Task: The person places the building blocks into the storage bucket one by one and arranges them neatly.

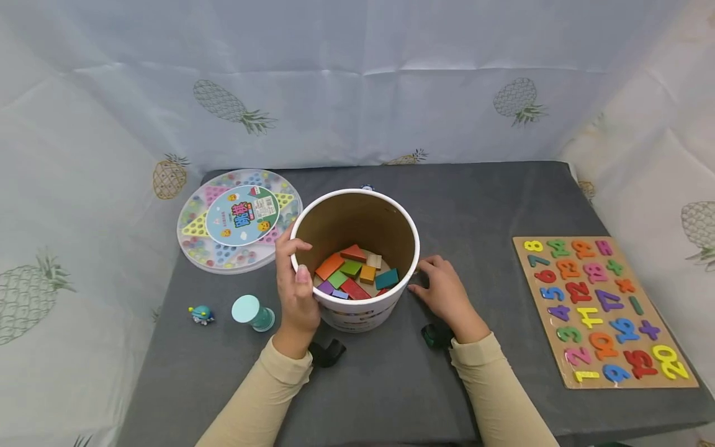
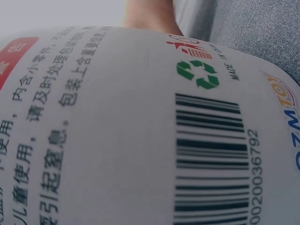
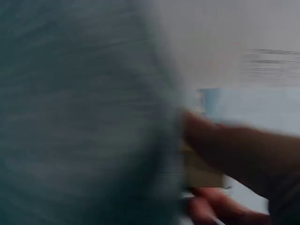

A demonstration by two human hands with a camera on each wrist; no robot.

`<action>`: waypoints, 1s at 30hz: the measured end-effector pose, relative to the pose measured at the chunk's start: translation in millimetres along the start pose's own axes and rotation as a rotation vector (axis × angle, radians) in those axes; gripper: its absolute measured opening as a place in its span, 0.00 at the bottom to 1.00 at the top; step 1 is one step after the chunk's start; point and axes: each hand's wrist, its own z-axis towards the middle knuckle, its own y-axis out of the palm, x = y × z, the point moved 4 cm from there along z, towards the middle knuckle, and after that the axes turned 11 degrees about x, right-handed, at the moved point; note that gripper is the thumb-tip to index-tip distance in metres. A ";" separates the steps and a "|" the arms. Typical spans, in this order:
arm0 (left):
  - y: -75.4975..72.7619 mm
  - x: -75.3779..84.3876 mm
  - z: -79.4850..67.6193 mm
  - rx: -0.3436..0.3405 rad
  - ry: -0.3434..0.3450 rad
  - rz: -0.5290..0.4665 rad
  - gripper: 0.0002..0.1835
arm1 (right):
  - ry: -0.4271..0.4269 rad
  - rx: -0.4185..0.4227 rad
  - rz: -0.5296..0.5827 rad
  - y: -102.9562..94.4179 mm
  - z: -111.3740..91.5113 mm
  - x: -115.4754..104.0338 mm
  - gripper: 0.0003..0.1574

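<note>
A white round bucket (image 1: 357, 320) stands tilted toward me in the middle of the table. Several coloured wooden blocks (image 1: 353, 287) lie on its floor: red, orange, green, teal, purple and plain wood. My left hand (image 1: 298, 298) grips the bucket's left rim, fingers over the edge. In the left wrist view the bucket's printed wall (image 2: 117, 126) with a barcode fills the frame. My right hand (image 1: 445, 297) is beside the bucket's right wall. The blurred right wrist view shows a yellowish-brown block (image 3: 201, 169) pinched between thumb and fingers.
A round marble board game (image 1: 192, 251) lies back left. Near the left hand are a mint-green cylinder (image 1: 254, 312) and a small blue-green toy (image 1: 202, 315). A wooden number puzzle board (image 1: 558, 354) lies at the right. Patterned cloth (image 1: 346, 112) hangs behind the grey table (image 1: 480, 205).
</note>
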 end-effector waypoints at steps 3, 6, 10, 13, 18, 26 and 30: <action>0.7 -2.0 0.6 -0.011 -0.013 -0.004 0.22 | 0.012 0.113 0.010 1.0 0.2 3.1 0.14; 1.4 -3.7 1.0 -0.015 -0.018 0.002 0.22 | 0.026 0.287 0.075 -19.5 4.8 -3.7 0.15; 1.4 -4.6 2.9 0.000 -0.013 0.009 0.22 | -0.005 0.598 0.270 -76.1 13.1 -40.8 0.17; 1.0 -5.9 5.0 0.009 -0.008 0.018 0.22 | -0.119 0.714 0.417 -111.4 16.5 -78.6 0.17; 0.6 -9.6 7.4 0.003 -0.008 0.036 0.22 | -0.371 0.588 0.481 -111.8 24.1 -115.1 0.18; 0.5 -10.6 10.9 -0.092 -0.048 0.116 0.23 | -0.441 0.466 0.376 -96.2 24.0 -119.7 0.15; -13.5 9.8 26.2 -0.196 0.009 0.413 0.29 | -0.352 0.553 0.375 -103.8 20.4 -95.7 0.15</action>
